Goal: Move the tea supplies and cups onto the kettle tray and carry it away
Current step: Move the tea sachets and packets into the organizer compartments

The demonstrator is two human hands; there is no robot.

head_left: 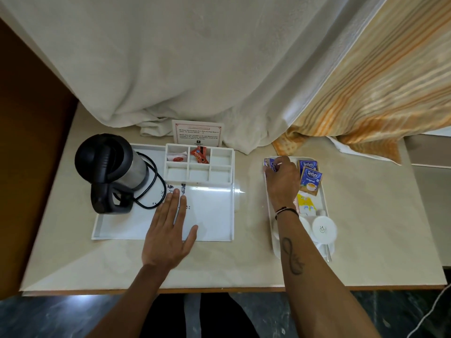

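The white kettle tray (214, 215) lies at the left of the table, with a black and steel kettle (114, 169) on its left part and a white divided organizer (220, 167) at its back holding red sachets (200, 154). My left hand (168, 230) rests flat and open on the tray's front. To the right lies a narrow white tray (323, 198) with two Tetley tea bags (310, 178), a yellow packet (305, 203) and white cups (323, 228). My right hand (281, 181) pinches a small blue packet (271, 164) at that tray's far left corner.
A printed card (197, 132) stands behind the organizer. A white curtain (183, 69) and a striped orange curtain (378, 81) hang down onto the table's back edge. The kettle's black cord (153, 189) loops on the tray. The table's front edge (219, 290) runs just before me.
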